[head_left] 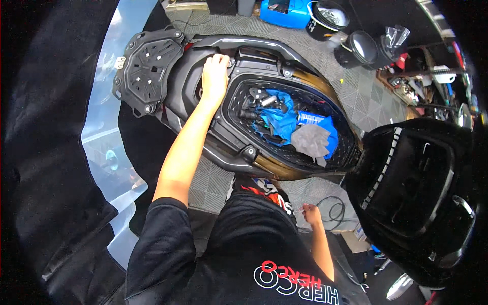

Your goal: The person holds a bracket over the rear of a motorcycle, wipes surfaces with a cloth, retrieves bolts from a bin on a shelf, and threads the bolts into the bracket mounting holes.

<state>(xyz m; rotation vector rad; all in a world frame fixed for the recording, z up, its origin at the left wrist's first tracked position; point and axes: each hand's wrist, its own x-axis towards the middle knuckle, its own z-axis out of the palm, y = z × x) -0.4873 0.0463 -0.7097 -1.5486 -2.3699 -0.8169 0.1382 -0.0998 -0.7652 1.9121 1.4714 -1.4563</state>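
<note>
My left hand point(215, 76) reaches over the tail panel point(185, 81) of a scooter, beside the rim of its under-seat storage bin point(234, 122). Its fingers are curled down at the panel's far side, and what they grip is hidden. At the lower right, by my hip, my right hand point(311, 213) is held low with its fingers bent together around something small and thin that I cannot make out. Inside the bin lie a blue bag point(278, 124), a grey cloth point(310, 141) and several small dark parts. A black rear rack plate point(150, 71) is fixed at the tail.
The raised seat point(412, 188) stands at the right. Black buckets point(356, 48) and a blue container point(285, 12) are on the tiled floor beyond the scooter. Cluttered shelves point(422, 81) line the far right. A cable point(335, 211) coils on the floor near my right hand.
</note>
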